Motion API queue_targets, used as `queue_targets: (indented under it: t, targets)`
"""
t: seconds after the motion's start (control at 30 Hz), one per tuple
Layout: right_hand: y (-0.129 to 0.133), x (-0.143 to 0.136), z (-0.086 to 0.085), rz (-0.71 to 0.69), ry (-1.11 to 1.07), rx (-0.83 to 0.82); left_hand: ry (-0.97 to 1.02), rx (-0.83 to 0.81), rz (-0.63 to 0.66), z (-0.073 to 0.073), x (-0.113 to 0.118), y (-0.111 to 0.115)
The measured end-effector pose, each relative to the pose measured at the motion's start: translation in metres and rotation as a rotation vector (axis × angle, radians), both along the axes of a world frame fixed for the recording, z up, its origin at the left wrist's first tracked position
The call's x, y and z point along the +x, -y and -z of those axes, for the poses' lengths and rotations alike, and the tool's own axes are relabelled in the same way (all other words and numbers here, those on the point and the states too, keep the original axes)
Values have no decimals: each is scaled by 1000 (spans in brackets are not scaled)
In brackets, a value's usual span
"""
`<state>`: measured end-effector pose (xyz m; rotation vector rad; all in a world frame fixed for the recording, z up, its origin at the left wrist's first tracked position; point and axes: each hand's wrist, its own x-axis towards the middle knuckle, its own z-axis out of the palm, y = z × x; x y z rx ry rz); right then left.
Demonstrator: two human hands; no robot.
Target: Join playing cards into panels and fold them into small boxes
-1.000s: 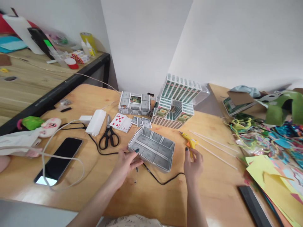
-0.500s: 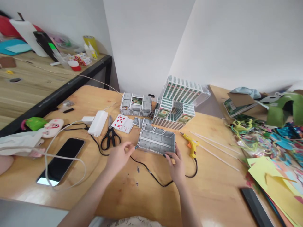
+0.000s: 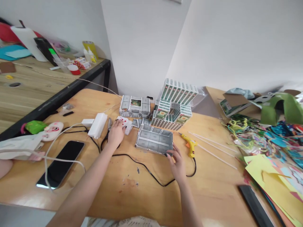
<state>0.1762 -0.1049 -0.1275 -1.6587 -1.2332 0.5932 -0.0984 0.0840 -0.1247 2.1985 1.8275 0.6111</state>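
Observation:
My left hand [image 3: 116, 134] reaches over a pile of playing cards [image 3: 128, 126], its fingers stretched out and resting on the top card, a red heart card. Part of the pile is hidden under it. The black-handled scissors [image 3: 109, 125] lie just left of that hand, partly covered by it. With thumb and fingers, my right hand [image 3: 176, 160] grips the right front corner of an open tray [image 3: 155, 138] built from grey-backed playing cards. This tray rests on the table. Right of it lies a yellow glue gun [image 3: 191, 145].
Behind the tray stand a box of grey cards [image 3: 134, 106] and stacked green-and-white card boxes [image 3: 177, 91]. White glue sticks [image 3: 213, 148] lie at right, near craft scraps. A black cable [image 3: 146, 168] crosses in front. At left are a phone [image 3: 62, 164] and white adapter [image 3: 98, 125].
My left hand has left the tray's left front corner and moved up and left onto the playing cards. My right hand stays at the tray's right corner.

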Motion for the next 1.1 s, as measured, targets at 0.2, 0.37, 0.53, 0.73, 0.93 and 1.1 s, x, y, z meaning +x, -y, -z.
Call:
queue_targets:
  t: [0.2,0.37,0.53,0.73,0.93,1.1]
  targets:
    - [4,9,-2,-4,-45,75,-52,-38,20,-7,-1,4]
    - [5,4,-11,18,-55,92,-68,-68,-5,-18,-6,3]
    - [9,-7,-26,135,-27,135,-79,-51,-68,-26,-7,5]
    - [12,-13,-37,310,99,126,40,37,-105,-43,4,30]
    - [-3,-52,-61,-114,-532,-66,254,73,197,-62,45,96]
    - [-15,-75,-67,-184,-726,-88,561,-16,550,-71,68,127]
